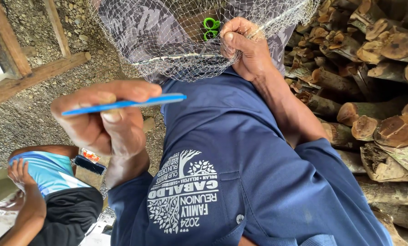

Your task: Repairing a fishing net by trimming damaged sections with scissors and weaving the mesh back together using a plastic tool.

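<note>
My left hand (101, 120) pinches a flat blue plastic netting needle (126, 104), held level with its tip pointing right. My right hand (245, 48) is closed on the edge cord of a fine mesh net (167, 41) that drapes over my lap at the top of the view. Two small green plastic loops (210, 28) show through the mesh just left of my right thumb. The needle tip is apart from the net, a little below its lower edge. My navy shirt with a white tree print fills the middle.
A stack of cut firewood logs (372, 91) runs along the right side. Gravel ground (26, 118) and a wooden frame (35, 77) lie at upper left. Another person in a light blue top and black shorts (53, 191) crouches at lower left, beside a small black and red object (90, 161).
</note>
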